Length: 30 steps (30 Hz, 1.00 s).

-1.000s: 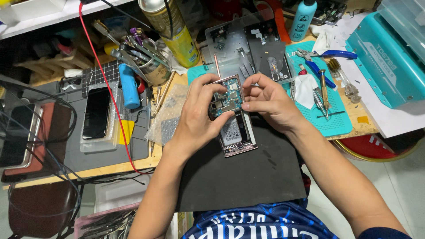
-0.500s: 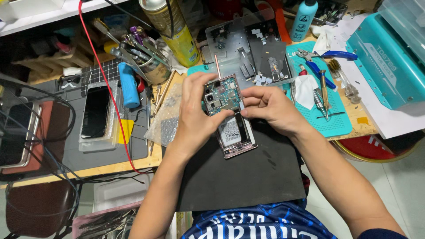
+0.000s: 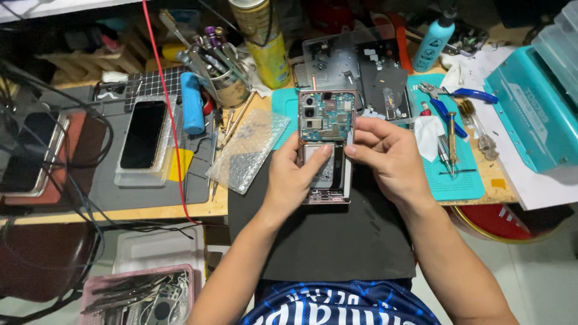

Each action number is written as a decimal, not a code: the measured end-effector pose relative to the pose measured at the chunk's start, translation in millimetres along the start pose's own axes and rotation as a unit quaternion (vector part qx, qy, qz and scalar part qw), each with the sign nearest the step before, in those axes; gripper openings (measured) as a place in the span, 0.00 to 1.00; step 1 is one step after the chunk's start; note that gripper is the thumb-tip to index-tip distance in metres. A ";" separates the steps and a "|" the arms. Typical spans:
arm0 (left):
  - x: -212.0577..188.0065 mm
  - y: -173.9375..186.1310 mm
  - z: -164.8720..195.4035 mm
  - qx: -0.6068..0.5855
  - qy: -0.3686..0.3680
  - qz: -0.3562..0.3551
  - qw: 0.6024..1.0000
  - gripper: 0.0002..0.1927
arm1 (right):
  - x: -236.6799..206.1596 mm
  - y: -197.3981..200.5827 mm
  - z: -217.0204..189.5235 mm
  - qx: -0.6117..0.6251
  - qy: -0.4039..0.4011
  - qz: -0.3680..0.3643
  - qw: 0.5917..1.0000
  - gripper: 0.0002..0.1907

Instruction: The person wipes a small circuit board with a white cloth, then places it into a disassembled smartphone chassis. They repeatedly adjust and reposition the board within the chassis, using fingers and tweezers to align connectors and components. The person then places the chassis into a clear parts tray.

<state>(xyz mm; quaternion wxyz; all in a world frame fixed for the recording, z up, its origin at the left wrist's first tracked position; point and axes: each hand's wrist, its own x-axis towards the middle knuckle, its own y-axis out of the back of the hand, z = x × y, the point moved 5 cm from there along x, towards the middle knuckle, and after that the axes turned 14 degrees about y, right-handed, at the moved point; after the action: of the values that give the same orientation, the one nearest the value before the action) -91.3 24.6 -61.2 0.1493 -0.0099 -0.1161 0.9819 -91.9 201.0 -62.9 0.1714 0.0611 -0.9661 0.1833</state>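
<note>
A view from above shows two bare hands working on an opened smartphone with its back cover removed (image 3: 326, 144), its pinkish metal frame surrounding a teal circuit board at the top and a pale battery area below. The phone lies lengthwise, its top end pointing away from the person, over a black rectangular work mat (image 3: 325, 241) that covers the near edge of a wooden bench (image 3: 150, 210).

The left hand (image 3: 289, 180) grasps the phone from its left side, thumb laid across the battery area. The right hand (image 3: 388, 156) grips the right edge, with thumb and forefinger pinched near the seam between the circuit board and the battery. Both hands close on the phone, so it sits directly between them. Whether it rests on the mat or is lifted slightly above it cannot be told.

The fingers hide much of the phone's lower half and right edge, and the small parts on the board are too fine to make out.

To the left, a crumpled clear bubble-wrap bag (image 3: 248, 150) lies just beside the left hand. Farther left, a dark-screened smartphone (image 3: 143, 133) sits on a grey mat. To the right, a teal silicone mat (image 3: 457, 174) holds blue-handled pliers (image 3: 454, 96) and a small screwdriver. A teal plastic case (image 3: 530, 114) is cut off at the right edge, and a pink tray of tools (image 3: 144, 295) is cut off at the bottom.
</note>
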 end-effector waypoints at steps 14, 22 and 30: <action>-8.7 -2.1 -26.0 -0.020 -0.027 0.040 0.999 0.15 | -8.4 -8.3 -6.0 -0.125 0.060 -0.006 0.990 0.19; -10.9 -1.1 -25.2 -0.039 -0.032 0.033 0.998 0.15 | -11.0 -14.2 -15.4 -0.226 0.111 0.004 0.968 0.26; -14.3 0.4 -24.8 -0.050 0.006 0.005 0.999 0.15 | 1.7 -29.5 -55.7 -0.413 0.254 -0.115 0.867 0.40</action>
<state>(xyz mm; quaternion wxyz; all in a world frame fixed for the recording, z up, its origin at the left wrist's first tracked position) -76.4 25.5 -85.6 0.1442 -0.0239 -0.1641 0.9755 -70.9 194.5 -3.8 0.4404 0.0469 -0.8628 -0.2439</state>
